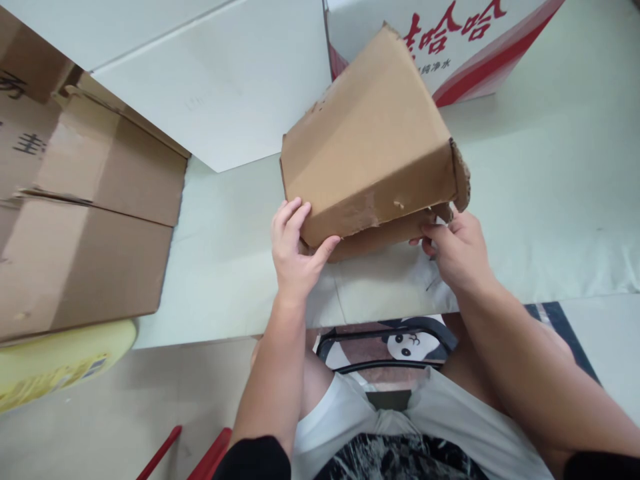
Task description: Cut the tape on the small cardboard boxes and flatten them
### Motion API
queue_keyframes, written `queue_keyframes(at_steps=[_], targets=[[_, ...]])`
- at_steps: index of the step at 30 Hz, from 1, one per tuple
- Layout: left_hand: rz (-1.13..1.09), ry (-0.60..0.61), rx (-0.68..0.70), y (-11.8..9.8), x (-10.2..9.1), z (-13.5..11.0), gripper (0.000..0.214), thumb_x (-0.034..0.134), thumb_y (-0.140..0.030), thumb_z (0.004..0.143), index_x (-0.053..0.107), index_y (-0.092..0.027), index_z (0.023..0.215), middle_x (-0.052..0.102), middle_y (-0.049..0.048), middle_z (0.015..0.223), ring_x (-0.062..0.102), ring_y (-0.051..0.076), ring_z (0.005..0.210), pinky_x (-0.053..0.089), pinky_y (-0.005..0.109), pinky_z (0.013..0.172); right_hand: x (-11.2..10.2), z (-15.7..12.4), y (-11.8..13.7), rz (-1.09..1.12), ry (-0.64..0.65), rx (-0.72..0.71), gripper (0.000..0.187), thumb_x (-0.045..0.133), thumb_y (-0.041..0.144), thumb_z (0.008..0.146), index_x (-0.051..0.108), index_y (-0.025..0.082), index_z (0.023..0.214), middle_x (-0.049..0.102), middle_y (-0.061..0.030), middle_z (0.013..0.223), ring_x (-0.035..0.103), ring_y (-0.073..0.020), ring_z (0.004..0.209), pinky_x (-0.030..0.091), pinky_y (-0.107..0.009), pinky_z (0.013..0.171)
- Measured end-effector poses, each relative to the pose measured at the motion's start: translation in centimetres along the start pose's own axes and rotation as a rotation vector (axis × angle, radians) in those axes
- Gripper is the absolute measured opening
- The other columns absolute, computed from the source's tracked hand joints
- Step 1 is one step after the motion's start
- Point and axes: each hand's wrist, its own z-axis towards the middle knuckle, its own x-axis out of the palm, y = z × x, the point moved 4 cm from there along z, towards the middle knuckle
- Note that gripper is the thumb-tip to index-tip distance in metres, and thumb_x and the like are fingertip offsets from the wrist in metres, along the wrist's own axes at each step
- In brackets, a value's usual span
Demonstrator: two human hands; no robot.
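A brown cardboard box point(370, 140) stands tilted on the pale green table covering in front of me. Its near edge gapes, and a lower flap shows beneath the upper panel. My left hand point(295, 250) grips the near left corner, fingers over the top panel and thumb along the front edge. At the near right corner, my right hand point(455, 247) pinches the lower flap, thumb against fingers. Some of its fingertips are hidden behind the cardboard. A torn, ragged flap end sticks out at the box's right corner. The inside of the box cannot be seen.
Larger cardboard boxes point(100, 220) are stacked at the left, above a yellow plastic container point(65, 363). Behind stand a white panel point(225, 80) and a white-and-red printed carton point(480, 60). A panda-patterned item point(410, 347) lies below the table edge, with red legs point(213, 453) at lower left.
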Motion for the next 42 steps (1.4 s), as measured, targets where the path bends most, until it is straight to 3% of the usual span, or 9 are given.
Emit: queue_keyframes(at_steps=[5,9,15,19,25,33,37,42], targets=[[0.059,-0.106,-0.005,-0.3,-0.6,0.2,0.043,0.077,-0.047,0.085,0.064,-0.021,0.117,0.069,0.0104,0.122,0.063,0.027,0.127,0.048,0.049,0.114,-0.2,0.0,-0.3,0.003,0.061,-0.175,0.008,0.061,0.021,0.073,0.054,0.022,0.069,0.059,0.0025,0.059,0.048,-0.0113,0.052,0.038,-0.028,0.051],[0.085,-0.178,-0.051,-0.2,-1.3,0.3,0.029,0.081,-0.037,0.082,0.063,-0.021,0.098,0.072,0.0068,0.106,0.069,0.025,0.110,0.055,0.044,0.099,-0.1,-0.2,-0.6,0.069,0.108,-0.220,0.007,0.065,0.022,0.077,0.058,0.024,0.075,0.060,0.0041,0.060,0.045,-0.0114,0.051,0.036,-0.028,0.052],[0.090,-0.186,-0.149,0.2,-1.6,0.1,0.022,0.079,-0.030,0.082,0.062,-0.021,0.094,0.073,0.0063,0.106,0.071,0.023,0.106,0.056,0.040,0.094,0.2,-0.3,-1.3,0.152,0.130,-0.241,0.009,0.066,0.025,0.080,0.058,0.024,0.078,0.064,0.0043,0.064,0.042,-0.0106,0.048,0.037,-0.029,0.052],[0.050,-0.159,-0.153,0.2,-1.3,0.0,0.023,0.075,-0.033,0.086,0.062,-0.020,0.101,0.072,0.0082,0.113,0.070,0.023,0.112,0.056,0.040,0.096,0.3,-0.4,-1.2,0.161,0.121,-0.264,0.009,0.066,0.023,0.077,0.057,0.024,0.076,0.064,0.0041,0.063,0.043,-0.0109,0.048,0.037,-0.029,0.051],[0.071,-0.163,0.011,-0.3,-0.8,0.2,0.039,0.078,-0.040,0.084,0.059,-0.021,0.111,0.065,0.0099,0.116,0.064,0.025,0.114,0.051,0.042,0.102,0.1,-0.6,-0.8,0.148,0.088,-0.282,0.008,0.064,0.019,0.076,0.057,0.024,0.076,0.063,0.0049,0.061,0.043,-0.0107,0.046,0.037,-0.029,0.049],[0.189,-0.093,-0.107,-0.1,-0.4,0.0,0.054,0.081,-0.050,0.079,0.056,-0.022,0.118,0.058,0.0095,0.112,0.058,0.027,0.109,0.048,0.044,0.099,-0.1,-0.5,-0.7,0.179,0.090,-0.286,0.005,0.067,0.026,0.080,0.063,0.024,0.077,0.059,0.0042,0.061,0.041,-0.0106,0.049,0.036,-0.028,0.051],[0.203,-0.087,-0.104,-0.4,-0.1,-0.2,0.066,0.086,-0.047,0.072,0.052,-0.023,0.123,0.054,0.0117,0.119,0.055,0.031,0.118,0.046,0.048,0.105,0.0,-0.5,-0.6,0.192,0.106,-0.301,0.006,0.068,0.028,0.081,0.064,0.025,0.079,0.059,0.0043,0.062,0.041,-0.0104,0.049,0.036,-0.028,0.051],[0.226,-0.079,-0.084,-0.6,-0.1,-0.3,0.065,0.084,-0.034,0.072,0.049,-0.024,0.126,0.053,0.0116,0.122,0.055,0.031,0.121,0.045,0.050,0.108,-0.1,-0.5,-0.8,0.185,0.094,-0.261,0.003,0.066,0.025,0.081,0.064,0.024,0.081,0.061,0.0047,0.062,0.044,-0.0098,0.049,0.034,-0.027,0.049]])
